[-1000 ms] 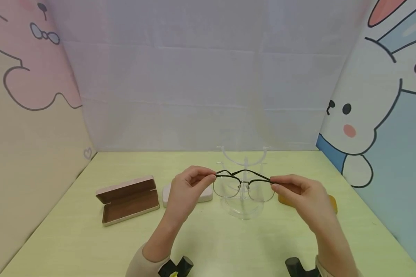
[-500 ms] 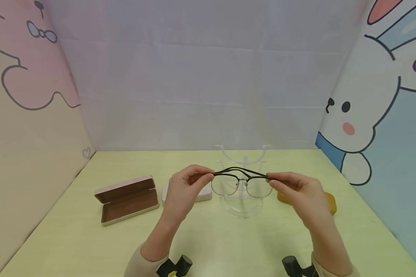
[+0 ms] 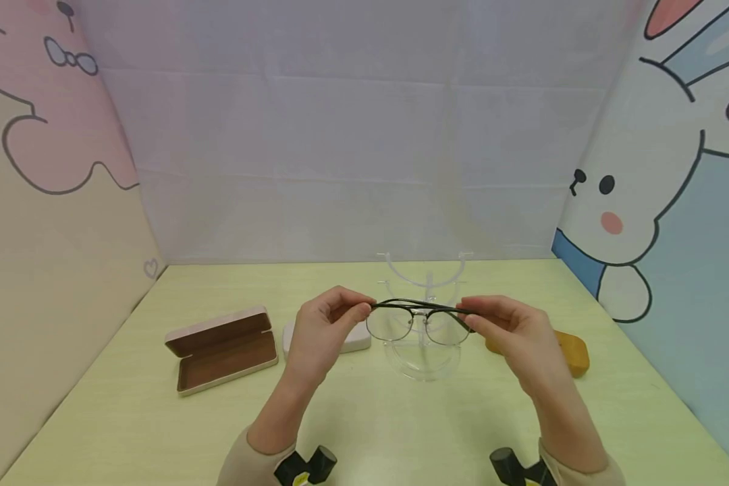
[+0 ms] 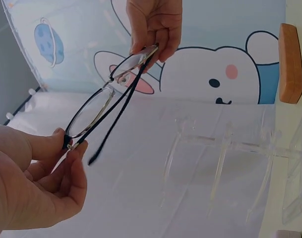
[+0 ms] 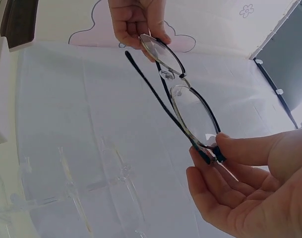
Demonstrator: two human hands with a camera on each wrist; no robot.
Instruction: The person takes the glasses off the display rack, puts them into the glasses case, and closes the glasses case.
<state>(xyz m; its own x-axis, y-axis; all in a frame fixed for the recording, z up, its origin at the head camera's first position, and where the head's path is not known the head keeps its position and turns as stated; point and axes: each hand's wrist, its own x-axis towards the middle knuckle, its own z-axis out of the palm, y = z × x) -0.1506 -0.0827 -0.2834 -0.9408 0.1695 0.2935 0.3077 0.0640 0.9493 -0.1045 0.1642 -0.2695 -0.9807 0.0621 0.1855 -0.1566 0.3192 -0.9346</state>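
A pair of eyeglasses [image 3: 426,310] with black upper rims and clear lenses is held up over the table by both hands. My left hand [image 3: 322,331] pinches the frame's left corner between thumb and fingers. At the opposite corner, my right hand [image 3: 519,337] pinches the frame by the hinge. Both temples are folded across behind the lenses, with one black temple [image 4: 113,121] angling away from the frame in the left wrist view. Behind the glasses stands a clear acrylic display stand [image 3: 422,368], its tiers bare; the glasses partly cover it.
An open case [image 3: 227,361] with a brown lining lies at left. A white case [image 3: 357,339] sits partly behind the left hand, and an orange-brown case [image 3: 574,354] behind the right hand. Printed cloth walls enclose the pale table [image 3: 401,439] on three sides.
The black temples, raised above the frame before, have come down to lie nearly flat along it. The right hand has shifted slightly left and up; the left hand has barely moved.
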